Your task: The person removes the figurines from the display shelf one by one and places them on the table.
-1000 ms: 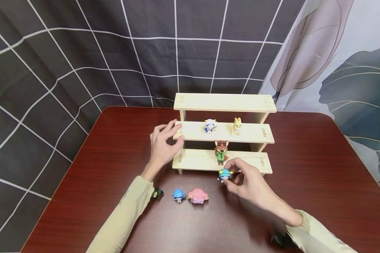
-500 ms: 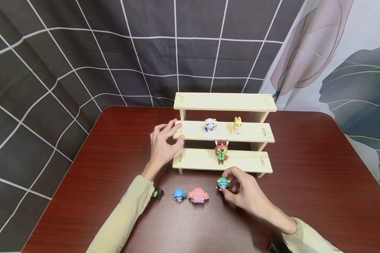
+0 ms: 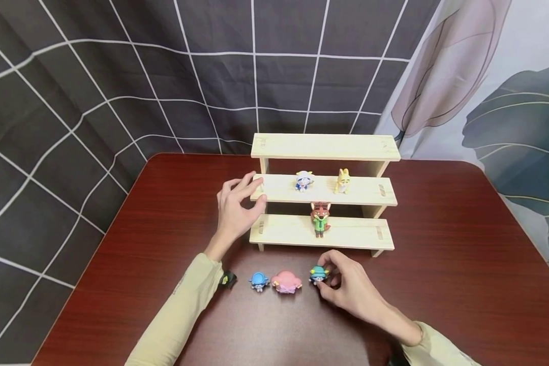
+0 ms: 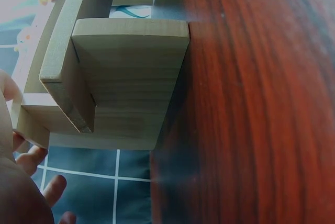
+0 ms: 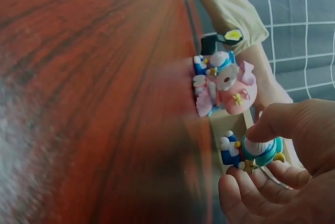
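Note:
My right hand pinches a small figurine in a teal hat with yellow horns between thumb and fingers, low over the table in front of the shelf. In the right wrist view the figurine's head sits between thumb and fingertips; whether its feet touch the table I cannot tell. With thumb and fingers on either side, my left hand grips the left end of the middle board of a three-tier wooden shelf. A pink figurine and a blue-hatted figurine are on the table between my arms.
A fox figurine in green stands on the lowest board. On the middle board are a white-and-blue figurine and a yellow rabbit-like figurine. A dark grid-patterned curtain hangs behind the red-brown table.
My right hand has brought the teal-hatted figurine down and toward me, slightly left, away from the lowest board's front edge to beside the pink figurine. My left hand stays put.

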### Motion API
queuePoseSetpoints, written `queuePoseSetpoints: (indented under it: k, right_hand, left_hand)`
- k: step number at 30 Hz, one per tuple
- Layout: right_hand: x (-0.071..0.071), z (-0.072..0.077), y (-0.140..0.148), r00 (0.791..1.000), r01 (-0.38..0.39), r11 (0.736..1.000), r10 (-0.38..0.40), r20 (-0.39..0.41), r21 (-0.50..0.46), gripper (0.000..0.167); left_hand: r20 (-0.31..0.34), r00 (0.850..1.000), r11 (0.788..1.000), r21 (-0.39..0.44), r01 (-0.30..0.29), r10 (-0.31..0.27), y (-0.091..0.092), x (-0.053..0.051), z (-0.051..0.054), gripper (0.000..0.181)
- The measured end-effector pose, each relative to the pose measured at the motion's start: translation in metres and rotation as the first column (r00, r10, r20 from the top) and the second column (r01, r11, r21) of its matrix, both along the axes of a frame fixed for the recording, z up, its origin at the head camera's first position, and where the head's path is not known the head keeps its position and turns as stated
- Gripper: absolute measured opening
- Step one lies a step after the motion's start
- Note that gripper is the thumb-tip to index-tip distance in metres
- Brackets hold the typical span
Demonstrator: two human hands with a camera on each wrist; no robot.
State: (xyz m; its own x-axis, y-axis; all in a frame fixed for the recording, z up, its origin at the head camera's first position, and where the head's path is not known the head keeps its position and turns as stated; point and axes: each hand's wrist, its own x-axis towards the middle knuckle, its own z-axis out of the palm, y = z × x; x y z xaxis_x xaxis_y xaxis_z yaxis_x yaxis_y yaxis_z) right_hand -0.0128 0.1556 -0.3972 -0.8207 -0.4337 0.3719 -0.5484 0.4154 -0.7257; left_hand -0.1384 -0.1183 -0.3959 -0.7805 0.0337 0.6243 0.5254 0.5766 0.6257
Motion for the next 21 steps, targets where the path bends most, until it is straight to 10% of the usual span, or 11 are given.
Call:
queuePoseSetpoints:
  k: [21]
  right_hand:
    - [0.010,-0.015,-0.006,1.000,0.015,1.000,-0.015,0.015,0.015,0.041]
  left_hand:
    - [0.007,1.000,1.000,-0.005,-0.004,0.004,0.000,0.000,-0.001,0.040]
